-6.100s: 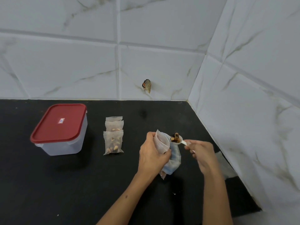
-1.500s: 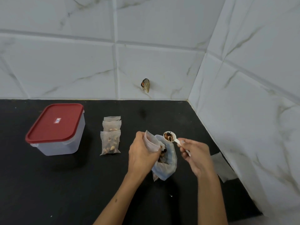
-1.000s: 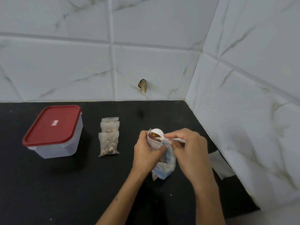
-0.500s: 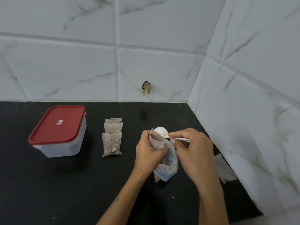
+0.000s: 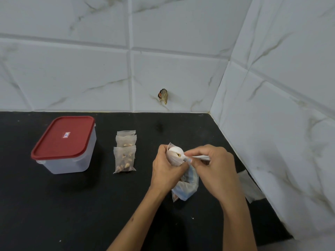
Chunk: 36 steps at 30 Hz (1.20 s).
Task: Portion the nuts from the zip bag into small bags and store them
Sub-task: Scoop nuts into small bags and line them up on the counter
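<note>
My left hand (image 5: 165,171) grips a small translucent bag (image 5: 174,158) at its mouth, together with the larger zip bag (image 5: 186,189) of nuts that hangs below it onto the black counter. My right hand (image 5: 215,169) pinches the handle of a white spoon (image 5: 176,151). The spoon's bowl is tipped over at the small bag's mouth, with a few nuts showing under it. Three filled small bags (image 5: 125,154) lie in an overlapping row left of my hands.
A clear plastic box with a red lid (image 5: 63,142) stands at the left on the black counter (image 5: 90,205). Flat empty small bags (image 5: 251,187) lie by the right wall. White tiled walls meet in a corner behind; a small object (image 5: 163,96) sticks to the back wall.
The spoon came up loaded from the zip bag, then turned over at the small bag's mouth. My right hand moved left against my left hand. The bags on the counter stayed put.
</note>
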Tool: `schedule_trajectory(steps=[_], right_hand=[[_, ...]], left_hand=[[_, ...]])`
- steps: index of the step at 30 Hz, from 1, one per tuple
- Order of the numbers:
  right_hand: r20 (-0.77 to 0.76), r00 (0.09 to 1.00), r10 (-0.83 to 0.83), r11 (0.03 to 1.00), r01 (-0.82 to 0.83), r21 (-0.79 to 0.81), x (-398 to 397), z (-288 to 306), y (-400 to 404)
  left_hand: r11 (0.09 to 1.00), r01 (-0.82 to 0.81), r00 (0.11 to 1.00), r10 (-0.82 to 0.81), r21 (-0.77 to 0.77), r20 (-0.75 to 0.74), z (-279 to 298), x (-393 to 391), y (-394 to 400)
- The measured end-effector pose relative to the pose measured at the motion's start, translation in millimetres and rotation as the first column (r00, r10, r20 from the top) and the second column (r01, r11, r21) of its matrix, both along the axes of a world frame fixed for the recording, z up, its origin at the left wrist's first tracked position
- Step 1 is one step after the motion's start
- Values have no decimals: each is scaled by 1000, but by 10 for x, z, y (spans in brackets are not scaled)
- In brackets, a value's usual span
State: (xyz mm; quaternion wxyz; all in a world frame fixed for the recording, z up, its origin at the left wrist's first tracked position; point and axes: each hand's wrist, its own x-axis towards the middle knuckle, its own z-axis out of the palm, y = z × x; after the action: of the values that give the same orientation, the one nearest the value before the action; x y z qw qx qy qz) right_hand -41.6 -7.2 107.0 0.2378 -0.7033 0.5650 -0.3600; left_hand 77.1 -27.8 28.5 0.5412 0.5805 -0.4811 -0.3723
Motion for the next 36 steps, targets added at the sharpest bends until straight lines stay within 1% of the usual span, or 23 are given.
schedule_trajectory(steps=[1,3,5,7,10,13,15,18,21,23,26,28,30,34,36], right_hand=[[25,1000,-14,1000,14,1,-3,-13,-6],[155,985,-77,997,80,-14,3,-34,-33],[303,938,-165,986,169,15,7,-77,-78],[394,887,-242,970,229,81,0,-158,-131],[393,865,-313,949,266,170,-5,-341,-191],[381,856,-349,935,290,205,-23,-479,-246],[306,883,-355,931,303,204,-38,-568,-285],[101,934,-342,923,314,221,-38,-772,-326],[-69,942,-329,916,336,221,0,-992,-353],[-140,928,-345,901,370,227,25,-1069,-357],[-178,915,-361,896,394,207,60,-1131,-356],[-174,920,-351,901,383,205,88,-1156,-349],[-129,938,-322,911,344,229,103,-1178,-353],[-52,945,-323,887,322,332,41,-1149,-408],[-24,937,-348,863,330,383,-2,-1132,-437]], left_hand=[[1000,0,1000,0,3,2,-6,3,-1],[1000,-7,1000,7,19,12,-24,8,-6],[1000,-18,999,18,25,33,-31,18,-3],[999,-26,999,24,27,44,-19,28,8],[999,-35,999,34,23,39,-8,38,26],[999,-42,999,41,33,35,-8,45,39],[998,-50,998,48,45,37,-23,62,43],[991,-93,994,86,99,67,-77,100,17],[967,-165,984,147,195,101,-156,129,-14],[949,-190,979,163,253,125,-205,120,-16],[925,-186,980,148,332,137,-292,91,-21],[911,-152,988,138,383,64,-371,77,-46],[899,-96,988,138,427,-69,-435,72,-84],[886,66,935,105,459,-338,-533,94,-148],[891,119,910,79,439,-407,-552,113,-159]])
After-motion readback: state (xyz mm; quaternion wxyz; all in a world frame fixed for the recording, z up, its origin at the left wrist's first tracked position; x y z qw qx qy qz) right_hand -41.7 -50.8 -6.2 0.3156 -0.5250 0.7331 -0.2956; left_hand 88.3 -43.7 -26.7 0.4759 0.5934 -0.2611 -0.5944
